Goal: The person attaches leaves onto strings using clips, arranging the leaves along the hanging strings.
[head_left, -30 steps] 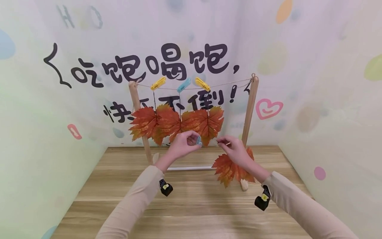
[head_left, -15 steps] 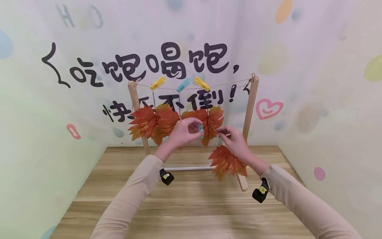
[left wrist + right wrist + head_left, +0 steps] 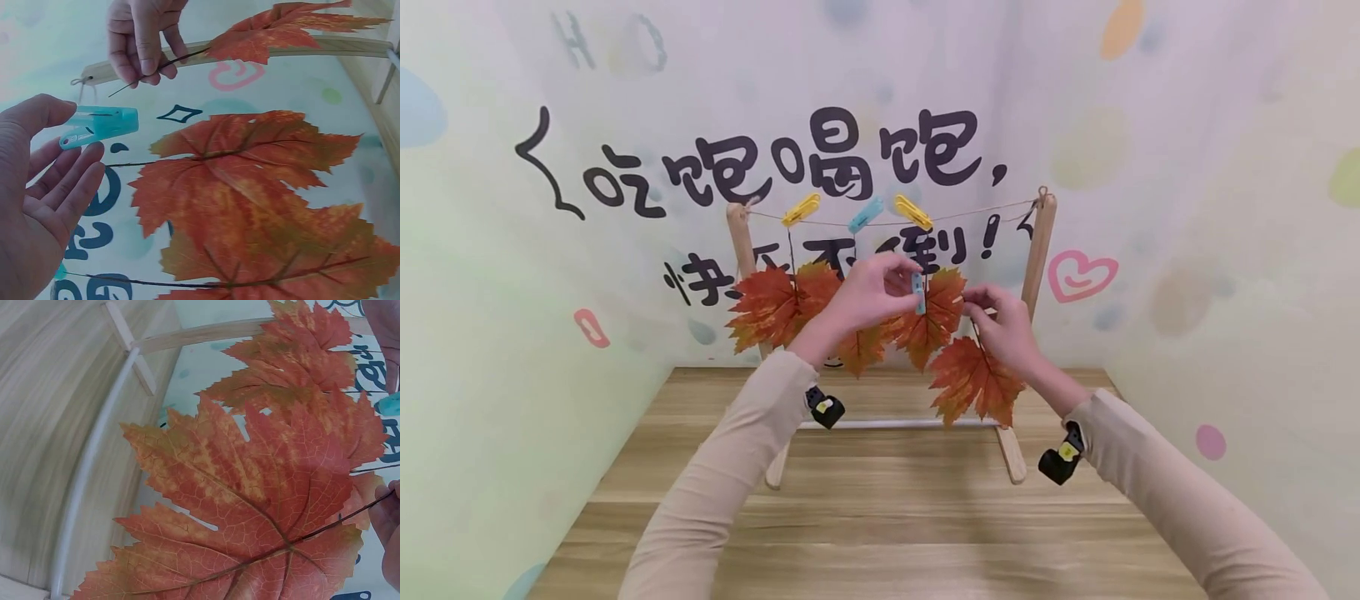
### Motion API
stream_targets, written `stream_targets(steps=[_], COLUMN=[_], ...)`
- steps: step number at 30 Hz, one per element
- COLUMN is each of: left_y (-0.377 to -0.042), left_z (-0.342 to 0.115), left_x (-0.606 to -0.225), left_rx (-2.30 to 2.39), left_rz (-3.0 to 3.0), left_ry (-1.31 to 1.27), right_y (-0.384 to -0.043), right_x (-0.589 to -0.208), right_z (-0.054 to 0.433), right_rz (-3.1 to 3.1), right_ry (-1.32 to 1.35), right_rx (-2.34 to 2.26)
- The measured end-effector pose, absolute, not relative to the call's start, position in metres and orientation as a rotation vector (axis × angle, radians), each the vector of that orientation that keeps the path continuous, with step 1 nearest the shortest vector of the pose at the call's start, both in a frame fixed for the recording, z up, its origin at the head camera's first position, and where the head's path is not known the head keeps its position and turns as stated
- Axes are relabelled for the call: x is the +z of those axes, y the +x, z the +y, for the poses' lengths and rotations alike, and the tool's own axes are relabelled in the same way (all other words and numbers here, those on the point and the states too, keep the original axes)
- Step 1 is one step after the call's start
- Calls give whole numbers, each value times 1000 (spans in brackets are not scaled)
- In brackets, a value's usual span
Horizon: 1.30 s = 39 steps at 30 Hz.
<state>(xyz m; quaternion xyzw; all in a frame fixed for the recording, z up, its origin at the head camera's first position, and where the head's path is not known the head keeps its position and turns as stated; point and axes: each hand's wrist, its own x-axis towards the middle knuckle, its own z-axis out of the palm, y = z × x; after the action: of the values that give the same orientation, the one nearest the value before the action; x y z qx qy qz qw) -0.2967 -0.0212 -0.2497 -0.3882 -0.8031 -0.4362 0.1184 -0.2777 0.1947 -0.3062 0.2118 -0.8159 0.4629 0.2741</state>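
Observation:
My left hand (image 3: pixel 874 292) pinches a blue clothespin (image 3: pixel 103 124) between thumb and fingers, in front of the hanging leaves. To its right, my right hand (image 3: pixel 1003 325) pinches the thin dark stem of an orange-red maple leaf (image 3: pixel 976 382), which hangs below the fingers. The same leaf fills much of the right wrist view. Behind the hands, several similar leaves (image 3: pixel 767 304) hang by their stems from a string (image 3: pixel 977 212), held by two yellow clothespins (image 3: pixel 913 212) and one blue clothespin (image 3: pixel 867 214). My left hand covers part of the middle leaf.
Two wooden posts, the left post (image 3: pixel 741 237) and the right post (image 3: pixel 1040 250), carry the string. A white rod (image 3: pixel 887 423) joins their wooden feet (image 3: pixel 1011 454) on the wood-grain table (image 3: pixel 880 517). A printed wall (image 3: pixel 1150 167) stands close behind.
Both hands have risen toward the string, the left with the blue clothespin and the right with the maple leaf. The leaf now hangs more fully in view below the right hand.

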Motion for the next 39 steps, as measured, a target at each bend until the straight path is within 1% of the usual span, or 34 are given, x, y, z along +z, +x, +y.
stream_targets(steps=[8, 12, 14, 19, 29, 39], left_y=[-301, -303, -304, -306, -311, -317], left_z=[-17, -14, -13, -7, 1, 5], left_x=[-226, -214, -207, -197, -181, -171], left_rx=[-1317, -1346, -1360, -1342, -1297, -1292], left_rz=[-2312, -2294, -2280, -2225, -2189, -2219], left_ry=[-1071, -1049, -1040, -1025, -1021, -953], right_y=[-284, -276, -280, -297, -308, -314], right_x=[-289, -272, -268, -272, -254, -243], right_z=[195, 190, 191, 197, 190, 190], right_rz=[-2134, -2118, -2105, -2087, -2036, -1923], right_ry=[490, 468, 459, 426, 378, 240], right_rx=[1432, 1473, 1493, 1493, 1561, 1695])
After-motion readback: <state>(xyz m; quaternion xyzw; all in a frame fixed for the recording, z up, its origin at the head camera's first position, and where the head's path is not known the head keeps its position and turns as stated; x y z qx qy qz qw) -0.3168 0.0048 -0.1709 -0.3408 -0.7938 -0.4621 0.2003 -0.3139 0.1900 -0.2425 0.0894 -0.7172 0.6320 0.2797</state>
